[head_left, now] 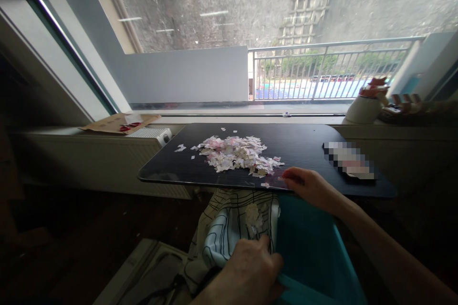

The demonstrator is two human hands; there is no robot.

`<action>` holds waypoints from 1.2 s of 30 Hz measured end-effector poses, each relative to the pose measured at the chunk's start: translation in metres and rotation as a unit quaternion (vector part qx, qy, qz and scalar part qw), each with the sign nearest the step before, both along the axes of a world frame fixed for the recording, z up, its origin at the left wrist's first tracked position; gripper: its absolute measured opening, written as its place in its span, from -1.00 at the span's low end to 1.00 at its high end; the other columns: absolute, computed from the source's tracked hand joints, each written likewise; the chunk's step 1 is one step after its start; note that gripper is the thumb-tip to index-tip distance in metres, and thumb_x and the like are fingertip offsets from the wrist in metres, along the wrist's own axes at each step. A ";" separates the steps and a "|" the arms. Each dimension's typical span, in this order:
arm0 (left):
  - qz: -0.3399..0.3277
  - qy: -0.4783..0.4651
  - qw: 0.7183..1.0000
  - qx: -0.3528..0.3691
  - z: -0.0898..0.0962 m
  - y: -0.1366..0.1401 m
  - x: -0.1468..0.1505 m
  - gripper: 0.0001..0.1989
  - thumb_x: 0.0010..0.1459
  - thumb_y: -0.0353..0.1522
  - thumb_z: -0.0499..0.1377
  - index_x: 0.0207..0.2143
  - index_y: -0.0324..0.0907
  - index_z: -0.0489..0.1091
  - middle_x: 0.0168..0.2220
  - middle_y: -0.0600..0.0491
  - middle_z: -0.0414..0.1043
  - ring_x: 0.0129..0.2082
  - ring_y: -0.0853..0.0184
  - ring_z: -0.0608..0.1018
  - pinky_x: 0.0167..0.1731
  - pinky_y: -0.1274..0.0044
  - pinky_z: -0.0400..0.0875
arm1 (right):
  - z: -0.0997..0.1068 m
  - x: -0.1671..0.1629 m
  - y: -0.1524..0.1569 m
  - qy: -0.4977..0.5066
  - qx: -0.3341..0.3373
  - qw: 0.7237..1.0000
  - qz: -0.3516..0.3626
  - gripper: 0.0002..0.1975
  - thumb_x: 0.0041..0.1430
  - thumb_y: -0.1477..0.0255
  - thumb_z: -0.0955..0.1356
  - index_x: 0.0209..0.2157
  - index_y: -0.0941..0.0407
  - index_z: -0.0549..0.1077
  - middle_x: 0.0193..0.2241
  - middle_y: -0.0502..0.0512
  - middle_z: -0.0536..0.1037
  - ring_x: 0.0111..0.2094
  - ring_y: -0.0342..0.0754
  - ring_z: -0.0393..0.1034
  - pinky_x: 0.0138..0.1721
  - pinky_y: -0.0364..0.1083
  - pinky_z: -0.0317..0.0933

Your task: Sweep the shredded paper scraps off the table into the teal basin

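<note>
Torn paper scraps lie in a loose pile on the dark tabletop. At the table's near edge, my right hand has its fingers pressed together beside the pile's right end. A pale bit shows by its fingertips, too small to name. Lower down, my left hand is closed at the left rim of a teal bin, its fingertips partly hidden. Just beyond that hand, a clump of pale scraps rests on a white cloth with dark lines, which covers my lap beside the bin.
A phone-like flat object, blurred out, lies at the table's right. Brown paper with a red item sits on the left ledge above a radiator. A white pot stands on the right sill. Ahead is a window with a railing outside.
</note>
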State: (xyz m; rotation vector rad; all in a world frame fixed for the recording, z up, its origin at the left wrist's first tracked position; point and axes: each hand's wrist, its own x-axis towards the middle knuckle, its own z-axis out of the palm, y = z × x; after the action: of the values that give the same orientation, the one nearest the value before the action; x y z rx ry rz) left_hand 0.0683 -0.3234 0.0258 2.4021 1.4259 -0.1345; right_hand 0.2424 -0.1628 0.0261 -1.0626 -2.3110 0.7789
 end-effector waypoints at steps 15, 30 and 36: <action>0.007 -0.007 1.000 0.015 0.000 0.001 0.001 -0.79 0.14 -0.22 0.18 -0.30 -0.19 0.43 -0.28 -0.09 0.40 -0.37 0.13 0.51 -0.43 0.40 0.42 | 0.006 -0.007 0.001 -0.007 0.054 0.998 -0.028 -0.72 0.18 0.28 0.22 -0.22 0.11 0.46 -0.41 0.05 0.55 -0.45 -0.09 0.37 -0.43 -0.15 0.18; 0.020 -0.012 1.000 0.020 0.005 -0.005 -0.006 -0.81 0.16 -0.23 0.16 -0.31 -0.18 0.41 -0.27 -0.08 0.40 -0.36 0.14 0.50 -0.41 0.40 0.42 | 0.007 -0.009 0.004 -0.024 0.051 0.998 -0.015 -0.72 0.17 0.29 0.22 -0.25 0.14 0.47 -0.45 0.04 0.54 -0.48 -0.11 0.35 -0.46 -0.16 0.15; 0.033 0.000 0.999 0.004 0.006 -0.004 -0.010 -0.81 0.19 -0.23 0.13 -0.31 -0.17 0.39 -0.27 -0.08 0.38 -0.33 0.14 0.50 -0.37 0.38 0.41 | 0.003 -0.009 0.012 -0.013 0.076 0.996 -0.038 -0.71 0.16 0.30 0.23 -0.24 0.15 0.48 -0.42 0.06 0.55 -0.45 -0.10 0.37 -0.44 -0.17 0.17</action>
State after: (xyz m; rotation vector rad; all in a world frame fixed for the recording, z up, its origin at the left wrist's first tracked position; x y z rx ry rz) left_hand 0.0583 -0.3277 0.0319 2.3590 1.5067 -0.1135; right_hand 0.2336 -0.1513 0.0294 -1.0912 -2.2953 0.5542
